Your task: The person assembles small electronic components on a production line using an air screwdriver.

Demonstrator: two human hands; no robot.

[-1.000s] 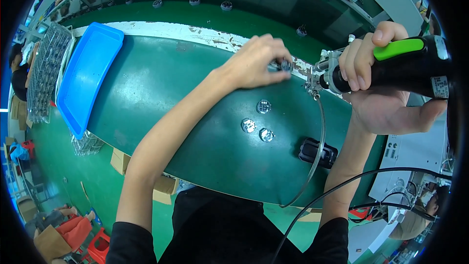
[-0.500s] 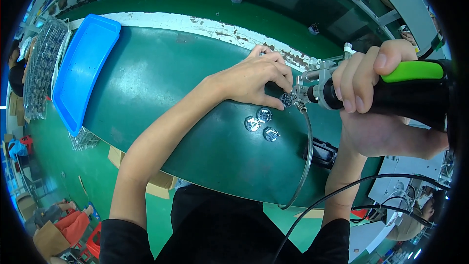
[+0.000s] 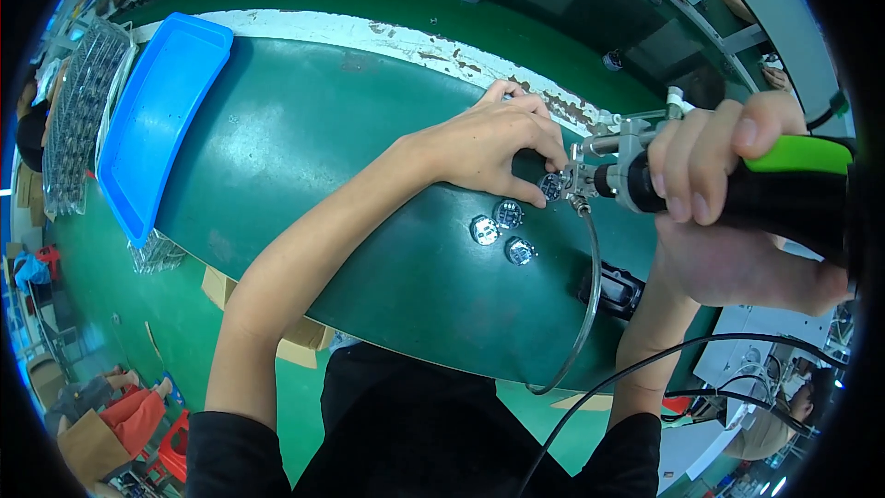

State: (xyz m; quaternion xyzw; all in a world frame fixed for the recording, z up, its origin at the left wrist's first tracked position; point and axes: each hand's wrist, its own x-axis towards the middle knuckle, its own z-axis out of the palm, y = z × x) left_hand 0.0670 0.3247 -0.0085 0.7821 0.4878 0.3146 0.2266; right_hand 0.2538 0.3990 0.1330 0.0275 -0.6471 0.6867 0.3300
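My right hand (image 3: 705, 254) is closed around a black electric screwdriver (image 3: 784, 194) with a green lever, held level and pointing left. A metal fitting (image 3: 579, 177) at its nose carries a clear hose (image 3: 593, 314). Right at the nose, my left hand (image 3: 489, 143) pinches a small round silver part (image 3: 551, 186) between thumb and fingers. The nose partly hides this part, and whether the bit touches it I cannot tell. Three similar round parts lie just below my left hand: one darker disc (image 3: 508, 213), one pale disc (image 3: 484, 230) and one lower disc (image 3: 520, 250).
A black rectangular case (image 3: 619, 292) lies on the green bench (image 3: 304, 111) below the screwdriver. The blue tray (image 3: 152, 138) stands at the left end. Beyond the chipped white ledge (image 3: 359, 37) runs a green belt (image 3: 369, 5) with several round parts. A black cable (image 3: 682, 347) crosses my right forearm.
The whole view has shifted slightly, so hands, screwdriver and discs appear a little farther right. Both hands keep their grips, and the discs lie as before. Parts on the belt appear farther right.
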